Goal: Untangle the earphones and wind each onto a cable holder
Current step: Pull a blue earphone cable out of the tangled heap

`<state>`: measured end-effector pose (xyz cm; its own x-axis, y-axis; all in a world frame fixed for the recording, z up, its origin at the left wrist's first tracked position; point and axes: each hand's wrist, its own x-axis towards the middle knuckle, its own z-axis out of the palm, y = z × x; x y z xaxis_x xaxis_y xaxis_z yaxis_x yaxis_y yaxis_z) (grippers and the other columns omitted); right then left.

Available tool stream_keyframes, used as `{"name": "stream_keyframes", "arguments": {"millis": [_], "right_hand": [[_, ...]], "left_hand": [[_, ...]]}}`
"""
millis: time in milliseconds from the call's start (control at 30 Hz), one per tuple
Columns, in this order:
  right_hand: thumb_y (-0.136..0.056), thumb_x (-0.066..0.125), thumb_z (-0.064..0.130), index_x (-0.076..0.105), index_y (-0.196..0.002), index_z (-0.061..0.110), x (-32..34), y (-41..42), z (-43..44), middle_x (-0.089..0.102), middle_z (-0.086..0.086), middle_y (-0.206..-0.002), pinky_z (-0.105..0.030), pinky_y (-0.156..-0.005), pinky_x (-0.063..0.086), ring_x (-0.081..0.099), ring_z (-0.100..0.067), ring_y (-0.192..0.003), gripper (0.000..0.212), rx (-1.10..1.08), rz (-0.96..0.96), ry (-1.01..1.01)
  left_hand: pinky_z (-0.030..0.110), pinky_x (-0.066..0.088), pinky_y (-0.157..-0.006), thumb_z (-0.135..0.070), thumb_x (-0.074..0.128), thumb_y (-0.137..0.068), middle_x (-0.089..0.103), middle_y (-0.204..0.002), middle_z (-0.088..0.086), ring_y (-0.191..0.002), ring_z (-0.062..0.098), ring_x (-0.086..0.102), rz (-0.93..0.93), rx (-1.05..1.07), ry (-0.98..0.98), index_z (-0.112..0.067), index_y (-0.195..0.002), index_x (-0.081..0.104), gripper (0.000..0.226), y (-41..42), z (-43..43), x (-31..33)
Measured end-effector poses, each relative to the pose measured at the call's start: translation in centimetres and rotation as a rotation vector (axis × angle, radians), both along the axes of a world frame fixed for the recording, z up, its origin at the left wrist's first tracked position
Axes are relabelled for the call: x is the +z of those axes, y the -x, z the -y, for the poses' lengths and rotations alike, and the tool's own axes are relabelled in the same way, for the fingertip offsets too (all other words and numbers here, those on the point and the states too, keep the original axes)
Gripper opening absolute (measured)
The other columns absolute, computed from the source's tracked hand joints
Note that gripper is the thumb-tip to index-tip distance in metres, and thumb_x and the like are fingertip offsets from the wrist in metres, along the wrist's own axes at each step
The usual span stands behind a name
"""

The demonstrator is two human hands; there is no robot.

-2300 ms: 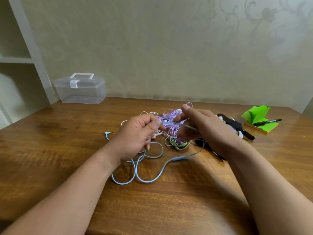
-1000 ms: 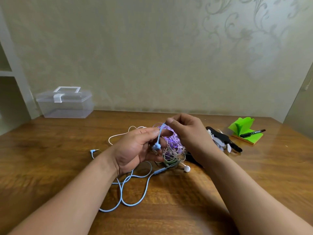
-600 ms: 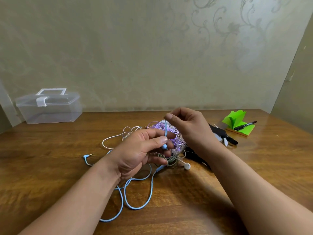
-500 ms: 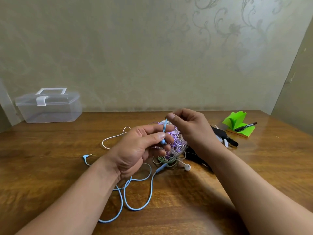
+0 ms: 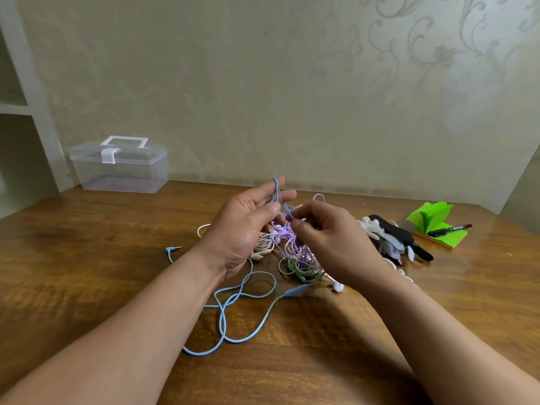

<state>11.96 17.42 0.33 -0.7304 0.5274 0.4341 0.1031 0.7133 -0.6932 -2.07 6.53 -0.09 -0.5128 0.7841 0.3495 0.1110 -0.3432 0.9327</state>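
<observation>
Fingers of the left hand point(image 5: 247, 228) stand nearly straight with the blue earphone cable point(image 5: 294, 291) nipped between two of them. The right hand point(image 5: 330, 241) pinches the same cable just beside them, thumb against forefinger, above the tangle of earphones point(image 5: 292, 249). From this head view the work looks early. Only the blue loops and jack point(image 5: 174, 249) lie free toward the wrists, the purple, white and green leads are knotted, and nothing is wound on the cable holders point(image 5: 391, 238) heaped right of the right fingers. Far left beyond the left fingers, the clear plastic box point(image 5: 119, 171) sits latched and apparently empty.
</observation>
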Motion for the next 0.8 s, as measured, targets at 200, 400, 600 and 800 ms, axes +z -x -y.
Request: {"name": "stream_keyframes", "arguments": {"millis": [200,400,600,800], "right_hand": [[-0.1,0.063,0.021,0.074,-0.116,0.031,0.9,-1.7,-0.1,0.071,-0.007,-0.075,-0.035,-0.058,0.046,0.055,-0.01,-0.057,0.022,0.092,0.117,-0.07],[-0.096,0.072,0.017,0.073,-0.093,0.02,1.7,-3.0,-1.6,0.068,0.012,-0.072,-0.019,-0.06,0.041,0.054,0.0,-0.059,0.005,0.076,-0.12,0.031],[-0.096,0.071,0.016,0.07,-0.101,0.013,2.2,-3.2,-2.4,0.062,0.006,-0.074,-0.021,-0.052,0.036,0.043,-0.006,-0.055,0.006,0.3,-0.25,0.351],[-0.103,0.063,0.022,0.068,-0.097,0.009,0.9,-2.4,-1.8,0.055,0.002,-0.065,-0.024,-0.046,0.029,0.035,-0.009,-0.049,0.015,0.304,-0.201,0.474]], "left_hand": [[0.029,0.049,-0.088,-0.008,0.051,-0.106,0.072,-0.124,-0.018,-0.088,0.005,0.058,-0.492,0.147,0.222,-0.038,-0.147,0.052,0.05,0.4,0.6,-0.4],[0.009,0.039,-0.068,-0.007,0.05,-0.107,0.072,-0.084,-0.02,-0.068,-0.01,0.055,-0.616,-0.025,0.353,-0.028,-0.128,0.07,0.035,-0.8,1.4,-0.3],[0.02,0.035,-0.053,-0.009,0.055,-0.098,0.07,-0.091,0.005,-0.054,0.016,0.039,-0.256,-0.428,0.23,-0.017,-0.127,0.072,0.035,-1.7,2.3,0.5],[0.019,0.025,-0.046,-0.009,0.056,-0.095,0.073,-0.107,0.009,-0.042,0.008,0.041,0.032,-0.437,0.014,-0.02,-0.133,0.069,0.042,-1.8,1.8,0.4]]}}
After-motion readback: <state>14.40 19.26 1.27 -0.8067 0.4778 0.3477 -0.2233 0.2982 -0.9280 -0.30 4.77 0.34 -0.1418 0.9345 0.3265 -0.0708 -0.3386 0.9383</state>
